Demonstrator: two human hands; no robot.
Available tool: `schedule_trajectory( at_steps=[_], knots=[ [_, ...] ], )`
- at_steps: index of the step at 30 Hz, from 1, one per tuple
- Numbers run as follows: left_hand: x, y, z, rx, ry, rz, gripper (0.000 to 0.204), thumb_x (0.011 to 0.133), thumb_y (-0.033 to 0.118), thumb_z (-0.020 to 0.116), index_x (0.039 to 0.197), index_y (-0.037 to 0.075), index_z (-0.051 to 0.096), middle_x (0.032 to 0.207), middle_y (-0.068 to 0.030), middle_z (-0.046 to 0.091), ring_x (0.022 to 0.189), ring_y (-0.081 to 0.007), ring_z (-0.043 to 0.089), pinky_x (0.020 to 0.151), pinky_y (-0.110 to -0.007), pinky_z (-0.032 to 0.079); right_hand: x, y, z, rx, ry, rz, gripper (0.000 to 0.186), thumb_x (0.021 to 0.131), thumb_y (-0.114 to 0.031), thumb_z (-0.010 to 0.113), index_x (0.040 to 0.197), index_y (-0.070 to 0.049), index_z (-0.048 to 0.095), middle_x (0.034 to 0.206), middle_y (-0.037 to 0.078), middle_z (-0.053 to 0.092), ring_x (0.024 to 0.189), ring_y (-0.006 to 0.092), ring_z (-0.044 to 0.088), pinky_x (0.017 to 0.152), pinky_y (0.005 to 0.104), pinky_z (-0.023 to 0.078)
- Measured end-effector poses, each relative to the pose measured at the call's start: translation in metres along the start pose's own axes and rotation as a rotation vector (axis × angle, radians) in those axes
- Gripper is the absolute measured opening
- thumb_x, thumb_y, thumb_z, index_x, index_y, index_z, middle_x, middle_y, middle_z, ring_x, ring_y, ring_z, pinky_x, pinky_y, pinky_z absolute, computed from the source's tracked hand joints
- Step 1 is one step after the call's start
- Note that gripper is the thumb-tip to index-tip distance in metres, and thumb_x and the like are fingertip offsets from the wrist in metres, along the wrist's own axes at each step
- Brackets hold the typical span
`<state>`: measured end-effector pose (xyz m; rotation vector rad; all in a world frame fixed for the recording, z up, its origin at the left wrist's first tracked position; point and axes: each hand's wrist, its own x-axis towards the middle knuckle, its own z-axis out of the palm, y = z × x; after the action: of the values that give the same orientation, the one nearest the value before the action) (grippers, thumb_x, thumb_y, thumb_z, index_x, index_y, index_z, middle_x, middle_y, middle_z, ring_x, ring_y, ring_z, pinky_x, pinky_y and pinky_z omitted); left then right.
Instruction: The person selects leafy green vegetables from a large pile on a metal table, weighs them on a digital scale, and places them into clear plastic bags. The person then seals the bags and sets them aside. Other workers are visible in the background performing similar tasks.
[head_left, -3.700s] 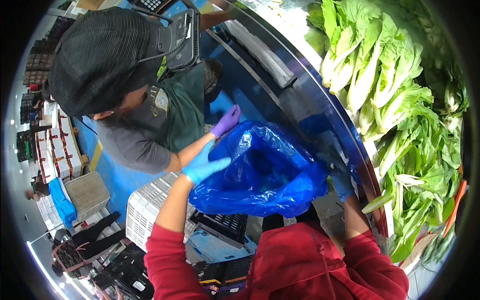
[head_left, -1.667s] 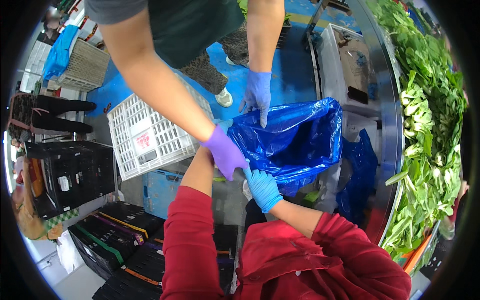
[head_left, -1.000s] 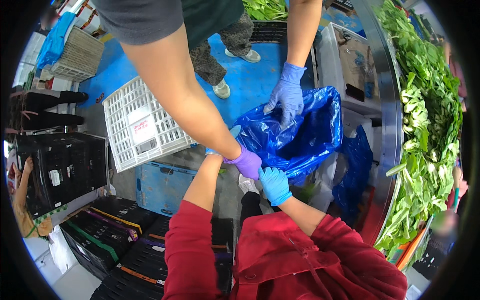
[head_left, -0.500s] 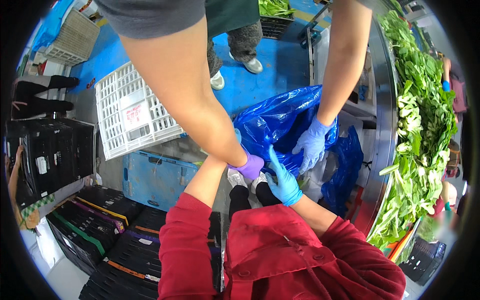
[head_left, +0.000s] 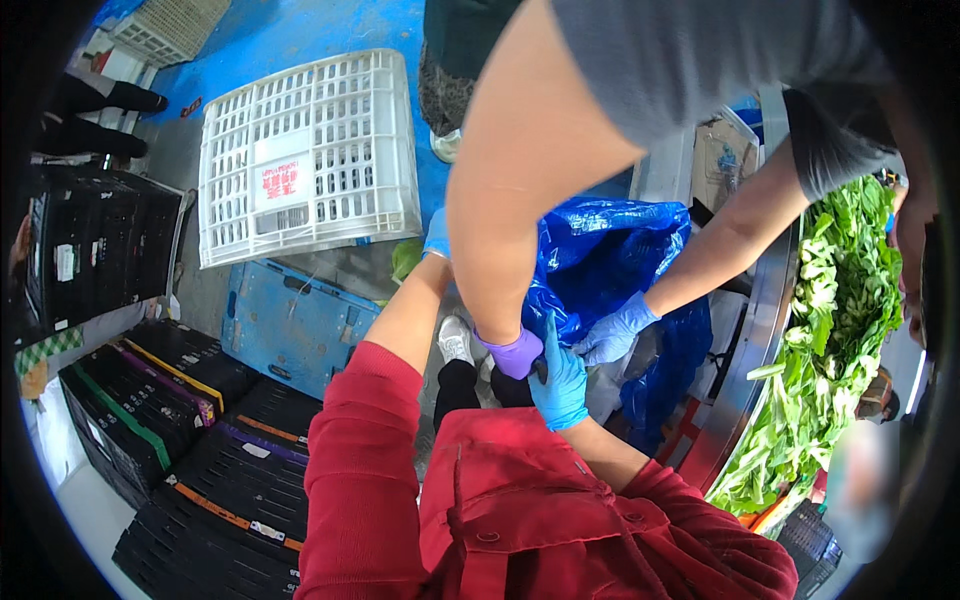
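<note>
A blue plastic bag [head_left: 625,250] gapes open at the centre, seemingly lining a container. My right hand [head_left: 560,390], in a light blue glove, is at its near edge, index finger stretched upward and thumb apart. My left hand [head_left: 437,232], also gloved, is mostly hidden behind a co-worker's forearm [head_left: 495,240]; its fingers are out of sight. The co-worker's purple-gloved hand [head_left: 508,352] is low on the bag's left side, close beside my right hand. Their lilac-gloved hand [head_left: 615,332] is on the bag's near right edge.
Leafy greens [head_left: 825,300] lie along a metal-edged counter at right. At left are a white slatted crate [head_left: 355,150], a blue plastic box [head_left: 280,320], black crates [head_left: 140,410] and another person's legs [head_left: 105,135]. The co-worker's grey-sleeved upper body leans across the top right.
The co-worker has bent further over, both arms reaching down around the bag. My right hand's fingers have loosened from the bag's edge and straightened. The view has shifted.
</note>
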<state>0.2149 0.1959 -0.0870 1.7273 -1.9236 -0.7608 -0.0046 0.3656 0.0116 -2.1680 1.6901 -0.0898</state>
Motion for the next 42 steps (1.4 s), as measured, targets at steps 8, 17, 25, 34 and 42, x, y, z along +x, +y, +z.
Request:
schedule_trajectory(
  at_steps=[8,17,25,34,42],
  knots=[
    [0.008,-0.02,-0.016,-0.409,-0.082,-0.26,0.033,0.074,0.001,0.054,0.105,0.003,0.067,0.103,-0.0208,0.066,0.09,-0.0337,0.066,0.083,-0.037,0.052,-0.01,-0.012,0.041,0.131,0.024,-0.151,0.073,0.076,-0.01,0.06,0.141,0.005,0.031,0.084,0.018,0.058,0.075,0.0331,0.057,0.069,0.0421,0.046],
    [-0.01,-0.007,0.011,-0.279,0.217,-0.122,0.019,0.082,0.009,0.055,0.097,0.004,0.067,0.096,-0.022,0.065,0.089,-0.0384,0.062,0.077,-0.044,0.051,-0.006,0.003,0.06,-0.076,-0.222,-0.321,0.058,0.074,-0.013,0.06,0.131,-0.007,0.05,0.128,0.024,0.047,0.115,0.0404,0.047,0.097,0.0488,0.038],
    [-0.013,-0.047,0.069,-0.579,0.191,-0.508,0.015,0.077,0.0,0.052,0.086,0.002,0.063,0.087,-0.022,0.065,0.079,-0.0337,0.063,0.074,-0.039,0.048,-0.006,0.03,0.089,-0.087,-0.401,-0.386,0.049,0.077,-0.012,0.057,0.126,-0.003,0.055,0.132,0.024,0.044,0.121,0.0417,0.044,0.102,0.0476,0.037],
    [-0.068,-0.002,0.048,-0.474,0.029,-0.377,0.036,0.083,0.02,0.064,0.112,0.0,0.054,0.104,-0.024,0.061,0.099,-0.0405,0.059,0.085,-0.045,0.047,0.003,0.028,0.104,-0.373,-0.52,-0.363,0.06,0.074,-0.011,0.056,0.132,-0.001,0.048,0.14,0.035,0.028,0.126,0.0495,0.035,0.105,0.0513,0.032],
    [-0.102,0.04,0.051,-0.601,0.244,-0.65,0.046,0.087,0.025,0.061,0.121,-0.002,0.047,0.119,-0.0262,0.052,0.107,-0.0399,0.055,0.091,-0.045,0.044,-0.022,-0.004,0.043,0.098,-0.498,-0.312,0.046,0.082,-0.018,0.058,0.125,-0.001,0.052,0.132,0.028,0.043,0.11,0.0415,0.052,0.09,0.0461,0.046]
  ],
)
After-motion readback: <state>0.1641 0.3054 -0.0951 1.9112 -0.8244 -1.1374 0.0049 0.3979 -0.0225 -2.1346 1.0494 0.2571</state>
